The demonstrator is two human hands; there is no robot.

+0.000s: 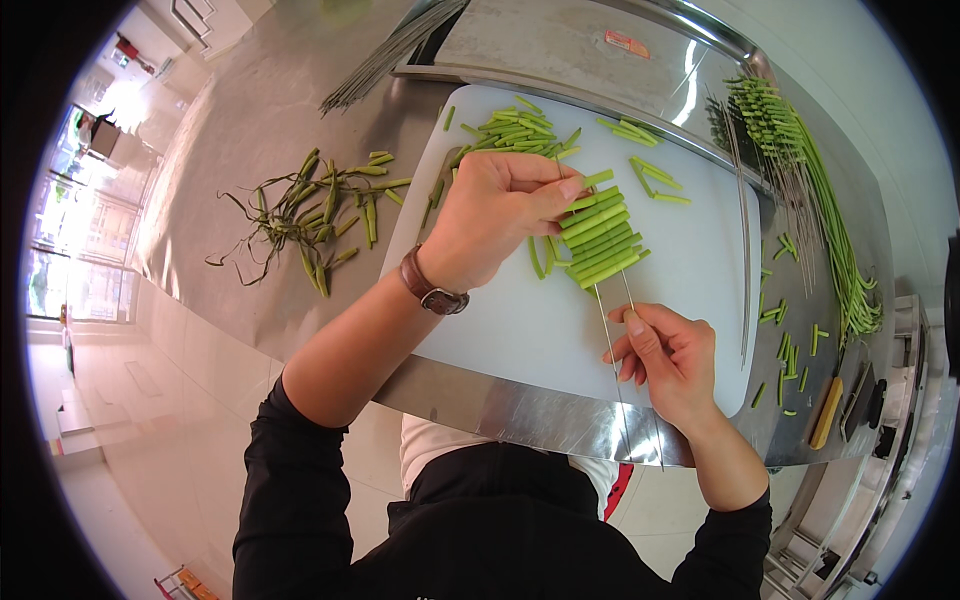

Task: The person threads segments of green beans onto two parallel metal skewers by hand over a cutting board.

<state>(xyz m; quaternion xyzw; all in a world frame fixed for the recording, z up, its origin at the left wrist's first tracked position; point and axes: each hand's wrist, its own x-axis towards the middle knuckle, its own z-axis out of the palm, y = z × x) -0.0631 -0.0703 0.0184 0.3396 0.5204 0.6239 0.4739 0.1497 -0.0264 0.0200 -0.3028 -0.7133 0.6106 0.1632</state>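
Short green stem pieces (pixel 600 236), probably garlic scapes, lie side by side in a row, threaded crosswise on two thin metal skewers (pixel 609 334). At the far end of the row, my left hand (pixel 510 206) pinches a piece between thumb and fingers near the skewer tips. My right hand (pixel 660 352) grips the skewers below the row; their lower ends reach past the table edge. Under both hands lies a white cutting board (pixel 495 337). Beyond my left hand is a pile of cut green pieces (pixel 517 129), with a few more pieces (pixel 656 178) to its right.
Trimmed stem tips (pixel 319 217) lie on the steel table (pixel 247 97) at left. Bare skewers (pixel 382 56) rest beside a steel tray (pixel 540 37). At right are loaded skewers (pixel 765 120), long stems (pixel 832 225), scattered pieces (pixel 787 360) and a yellow-handled tool (pixel 826 414).
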